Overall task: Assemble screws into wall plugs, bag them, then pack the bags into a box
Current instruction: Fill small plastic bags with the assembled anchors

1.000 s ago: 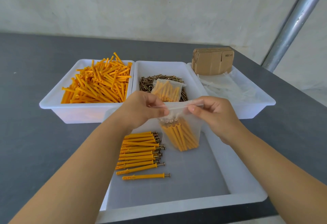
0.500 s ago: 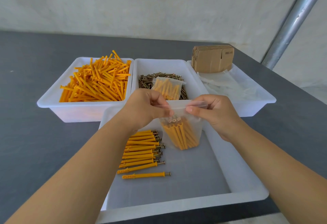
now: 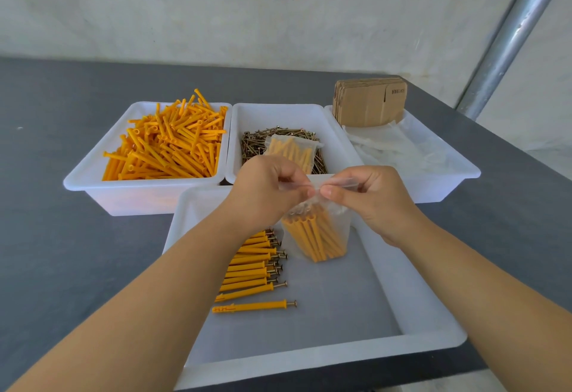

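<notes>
A clear bag filled with assembled orange plugs is held upright above the front tray, its top edge pinched at the middle by the left hand and the right hand, so each grip is narrow and closed on the bag. The step is judged to be the sealing of the strip. It should be pressed evenly along its whole width, while the bag is kept upright so that nothing is caught in the seal
</notes>
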Available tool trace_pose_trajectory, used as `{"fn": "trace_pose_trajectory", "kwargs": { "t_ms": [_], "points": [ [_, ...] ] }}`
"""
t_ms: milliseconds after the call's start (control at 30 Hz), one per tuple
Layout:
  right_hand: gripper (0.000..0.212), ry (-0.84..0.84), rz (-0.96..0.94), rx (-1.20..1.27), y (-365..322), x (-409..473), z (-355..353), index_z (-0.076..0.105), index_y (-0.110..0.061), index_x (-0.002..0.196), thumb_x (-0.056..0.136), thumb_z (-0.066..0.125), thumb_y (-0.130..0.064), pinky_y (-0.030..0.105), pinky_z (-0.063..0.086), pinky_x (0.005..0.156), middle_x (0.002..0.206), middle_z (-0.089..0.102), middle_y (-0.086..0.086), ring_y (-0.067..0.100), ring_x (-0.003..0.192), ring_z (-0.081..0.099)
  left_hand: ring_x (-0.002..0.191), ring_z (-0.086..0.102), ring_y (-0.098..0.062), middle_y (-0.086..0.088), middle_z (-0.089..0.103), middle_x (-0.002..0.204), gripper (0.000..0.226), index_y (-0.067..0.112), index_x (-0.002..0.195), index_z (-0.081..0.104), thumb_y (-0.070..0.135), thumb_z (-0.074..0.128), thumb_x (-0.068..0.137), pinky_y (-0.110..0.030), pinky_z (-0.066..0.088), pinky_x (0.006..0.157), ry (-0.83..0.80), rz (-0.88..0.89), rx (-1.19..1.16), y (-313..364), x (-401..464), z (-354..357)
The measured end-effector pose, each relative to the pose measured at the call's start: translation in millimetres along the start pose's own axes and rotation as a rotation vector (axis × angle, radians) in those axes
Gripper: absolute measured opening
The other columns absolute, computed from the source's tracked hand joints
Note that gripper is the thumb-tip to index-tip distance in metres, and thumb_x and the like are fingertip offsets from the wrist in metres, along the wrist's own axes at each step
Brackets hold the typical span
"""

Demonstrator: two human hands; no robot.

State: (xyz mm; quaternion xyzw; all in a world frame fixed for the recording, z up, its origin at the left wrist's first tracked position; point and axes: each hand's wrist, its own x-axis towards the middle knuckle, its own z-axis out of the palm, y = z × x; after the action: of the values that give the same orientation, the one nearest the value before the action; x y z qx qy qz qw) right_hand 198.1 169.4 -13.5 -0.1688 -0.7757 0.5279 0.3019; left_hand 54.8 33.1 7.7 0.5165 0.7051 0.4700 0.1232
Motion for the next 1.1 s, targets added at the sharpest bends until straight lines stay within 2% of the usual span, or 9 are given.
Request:
{"fn": "trace_pose_trajectory", "kwargs": {
  "t_ms": [100,233,400,567,667,767,867,1033,1100],
  "points": [
    [0.004,-0.019,-0.004,-0.025,-1,1,0,0.077,-0.009,0.086,0.083,0.076,-0.006,0.021,0.054,0.072,0.082,0.076,0.008,0.015,0.079,0.071,0.072,0.057,0.001,0.010,0.062,0.075,0.018,0.019,0.070,0.070,0.008,0.077,0.081,-0.013,0.045,0.068,0.026,0.023,0.043,3,0,5],
    [0.018,-0.006,-0.012,-0.027,-1,0,0,0.076,-0.022,0.078,0.085,0.074,-0.005,0.023,0.053,0.072,0.079,0.075,0.004,0.014,0.077,0.069,0.077,0.059,-0.007,0.009,0.063,0.078,0.012,0.017,0.075,0.072,0.011,0.075,0.084,-0.019,0.047,0.069,0.046,0.010,0.067,4,0,11],
    [0.010,0.007,0.008,-0.016,-1,-1,1,0.078,-0.021,0.081,0.083,0.077,-0.011,0.034,0.054,0.076,0.082,0.076,0.008,0.029,0.082,0.070,0.069,0.061,-0.008,0.000,0.069,0.077,0.010,0.018,0.075,0.073,0.016,0.075,0.085,-0.009,0.045,0.060,0.035,-0.034,0.001,3,1,10],
    [0.011,0.069,0.075,0.060,-1,-1,-6,0.073,-0.014,0.081,0.083,0.074,-0.004,0.027,0.056,0.078,0.081,0.076,0.007,0.017,0.079,0.071,0.071,0.057,0.007,0.013,0.064,0.077,0.007,0.013,0.078,0.072,0.012,0.075,0.085,-0.007,0.043,0.067,0.052,-0.043,0.016,-2,3,6],
    [0.018,0.027,0.054,0.030,-1,-2,-4,0.072,-0.017,0.078,0.085,0.072,-0.001,0.021,0.055,0.072,0.078,0.076,0.005,0.013,0.076,0.069,0.075,0.060,0.000,0.010,0.066,0.079,0.008,0.018,0.079,0.072,0.015,0.073,0.086,-0.018,0.047,0.071,0.030,0.011,0.091,-1,2,6],
    [0.016,0.006,0.025,0.025,-3,-3,-3,0.075,-0.017,0.077,0.083,0.075,-0.002,0.026,0.057,0.075,0.080,0.075,0.007,0.017,0.076,0.069,0.075,0.061,-0.012,0.004,0.067,0.079,0.007,0.017,0.079,0.073,0.015,0.073,0.086,-0.032,0.053,0.072,-0.010,0.093,0.141,4,0,8],
    [0.012,0.013,0.008,0.030,-4,-4,-4,0.076,-0.017,0.078,0.081,0.076,-0.005,0.031,0.057,0.079,0.082,0.076,0.011,0.024,0.081,0.070,0.076,0.058,-0.012,0.006,0.062,0.077,0.008,0.010,0.078,0.073,0.013,0.075,0.085,-0.031,0.051,0.075,0.003,0.118,0.122,6,1,9],
    [0.012,0.125,0.071,0.097,-5,-6,-15,0.074,-0.013,0.078,0.085,0.072,-0.004,0.030,0.056,0.078,0.082,0.076,0.009,0.017,0.080,0.068,0.068,0.056,-0.009,-0.003,0.067,0.074,0.011,0.008,0.077,0.074,0.016,0.078,0.082,-0.021,0.046,0.065,-0.012,-0.116,-0.093,-12,3,-17],
    [0.011,0.090,0.092,0.084,-7,-6,-16,0.072,-0.012,0.080,0.088,0.069,-0.005,0.031,0.057,0.076,0.085,0.076,0.010,0.016,0.082,0.068,0.067,0.055,-0.011,-0.008,0.067,0.072,0.009,0.007,0.078,0.074,0.014,0.078,0.082,-0.020,0.045,0.061,0.011,-0.196,-0.161,-20,3,-25]
  ]
}}
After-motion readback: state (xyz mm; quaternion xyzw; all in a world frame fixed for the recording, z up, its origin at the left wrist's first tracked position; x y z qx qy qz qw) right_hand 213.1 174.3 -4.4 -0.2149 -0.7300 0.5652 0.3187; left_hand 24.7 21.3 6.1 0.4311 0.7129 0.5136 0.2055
